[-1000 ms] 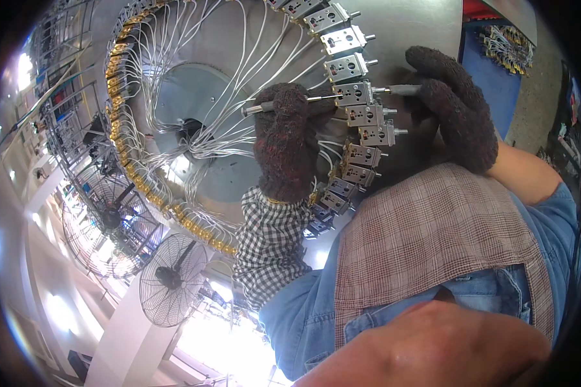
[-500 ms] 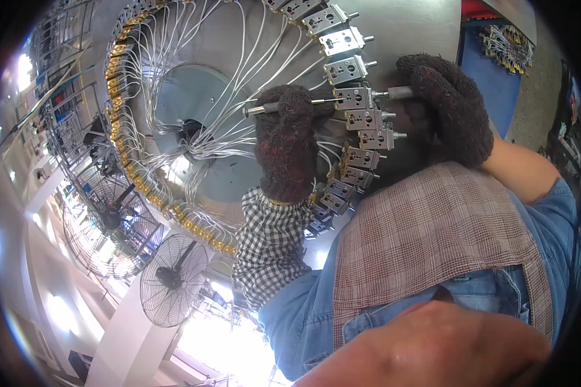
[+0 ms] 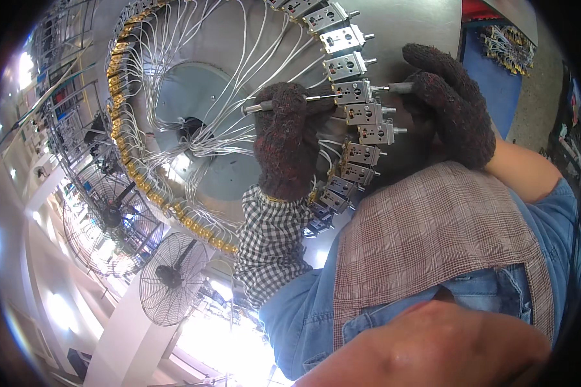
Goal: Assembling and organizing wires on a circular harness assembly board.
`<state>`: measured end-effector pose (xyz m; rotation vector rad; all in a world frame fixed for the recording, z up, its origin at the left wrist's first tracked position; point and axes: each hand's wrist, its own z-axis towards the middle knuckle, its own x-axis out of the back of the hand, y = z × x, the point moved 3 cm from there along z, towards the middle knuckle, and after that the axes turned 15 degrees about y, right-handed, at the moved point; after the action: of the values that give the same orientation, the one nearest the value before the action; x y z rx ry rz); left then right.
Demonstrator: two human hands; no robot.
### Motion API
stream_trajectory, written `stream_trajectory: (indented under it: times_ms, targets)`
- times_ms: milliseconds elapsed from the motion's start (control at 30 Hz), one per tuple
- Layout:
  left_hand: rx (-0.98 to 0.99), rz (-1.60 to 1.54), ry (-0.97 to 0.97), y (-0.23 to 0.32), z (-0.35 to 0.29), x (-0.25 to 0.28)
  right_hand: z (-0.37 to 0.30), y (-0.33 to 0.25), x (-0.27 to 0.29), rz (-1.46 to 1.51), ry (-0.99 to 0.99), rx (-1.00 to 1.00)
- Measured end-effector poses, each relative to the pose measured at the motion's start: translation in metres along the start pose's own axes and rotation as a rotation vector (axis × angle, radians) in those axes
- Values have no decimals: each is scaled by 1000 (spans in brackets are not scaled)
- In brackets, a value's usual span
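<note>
A large round metal disc [image 3: 394, 26] carries a ring of small grey metal blocks [image 3: 345, 66] with white wires [image 3: 239, 58] running to its hub [image 3: 203, 138]. In a dark knit glove, my left hand [image 3: 287, 138] is closed on a thin metal rod [image 3: 258, 107] that points right into one block [image 3: 352, 91]. My right hand [image 3: 455, 106], also gloved, grips a short tool handle [image 3: 399, 87] pressed against the same block from the right. A checked sleeve [image 3: 271, 248] covers my left forearm.
Gold-coloured terminals [image 3: 119, 97] line the disc's left rim. My plaid apron [image 3: 432, 258] and blue shirt [image 3: 303, 322] fill the lower right. Standing fans [image 3: 168, 277] and racks are at the left. A blue bin with wired parts [image 3: 507, 45] sits at the upper right.
Both hands stay at the same block on the ring; my right hand has only shifted slightly.
</note>
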<state>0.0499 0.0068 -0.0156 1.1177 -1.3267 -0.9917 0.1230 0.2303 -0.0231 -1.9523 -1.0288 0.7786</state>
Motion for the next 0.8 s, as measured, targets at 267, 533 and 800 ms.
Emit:
stream_trajectory:
  times_ms: [267,533,800]
  targets:
    - [5,29,-22,5,-4,15,-10,-2,24,-90,74,23]
    - [-694,702,-290,15,-14,-1,-11,-2,25,-269,41,373]
    - [-320,208,-224,-6,-13,-6,-10,14,20,-1,9,115]
